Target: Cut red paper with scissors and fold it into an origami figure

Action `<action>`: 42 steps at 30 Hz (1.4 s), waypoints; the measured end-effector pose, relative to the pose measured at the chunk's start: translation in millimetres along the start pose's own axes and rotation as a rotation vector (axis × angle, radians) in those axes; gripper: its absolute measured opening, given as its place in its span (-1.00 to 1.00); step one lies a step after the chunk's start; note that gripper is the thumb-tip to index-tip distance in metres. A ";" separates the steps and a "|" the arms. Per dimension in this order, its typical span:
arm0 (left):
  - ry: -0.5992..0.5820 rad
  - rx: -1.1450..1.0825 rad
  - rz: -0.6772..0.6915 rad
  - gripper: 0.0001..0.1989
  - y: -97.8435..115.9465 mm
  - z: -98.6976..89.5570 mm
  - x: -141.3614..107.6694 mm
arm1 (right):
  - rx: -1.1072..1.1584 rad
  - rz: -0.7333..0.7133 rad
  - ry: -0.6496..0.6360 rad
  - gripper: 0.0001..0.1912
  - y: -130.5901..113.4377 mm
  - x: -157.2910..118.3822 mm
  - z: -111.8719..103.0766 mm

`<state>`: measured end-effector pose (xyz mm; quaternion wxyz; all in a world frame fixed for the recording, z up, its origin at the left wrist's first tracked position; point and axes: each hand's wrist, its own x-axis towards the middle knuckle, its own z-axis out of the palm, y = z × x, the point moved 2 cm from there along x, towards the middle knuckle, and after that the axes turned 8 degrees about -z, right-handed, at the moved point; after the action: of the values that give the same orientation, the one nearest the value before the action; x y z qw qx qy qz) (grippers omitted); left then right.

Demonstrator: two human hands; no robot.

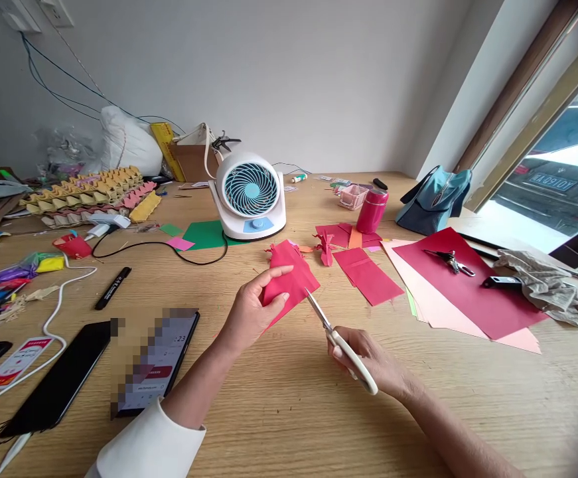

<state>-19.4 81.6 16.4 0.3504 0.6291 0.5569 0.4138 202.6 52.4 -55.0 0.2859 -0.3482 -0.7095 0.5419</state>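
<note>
A folded piece of red paper (292,282) is pinched between the thumb and fingers of my left hand (255,307), held just over the wooden table. My right hand (363,355) grips the white handles of a pair of scissors (349,362). The scissor blades point up and left, their tip at the paper's right edge. Whether the tip cuts into the paper or only touches it, I cannot tell. Beyond my hands, a crumpled red paper shape (325,247) stands beside a flat red paper piece (369,275).
A white fan (251,192) stands at the back, a pink flask (372,211) right of it. Red and pink sheets (460,292) lie at the right, with keys on top. Left are a phone (162,362), a black power bank (62,378) and a marker (113,288).
</note>
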 end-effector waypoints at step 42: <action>-0.018 0.089 0.053 -0.55 -1.8 3.3 -0.5 | 0.150 0.094 -0.005 -0.50 -6.2 -2.8 4.1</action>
<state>-17.2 81.5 13.3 0.3163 0.6623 0.5547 0.3919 199.9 46.8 -50.1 0.2837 -0.3576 -0.6506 0.6070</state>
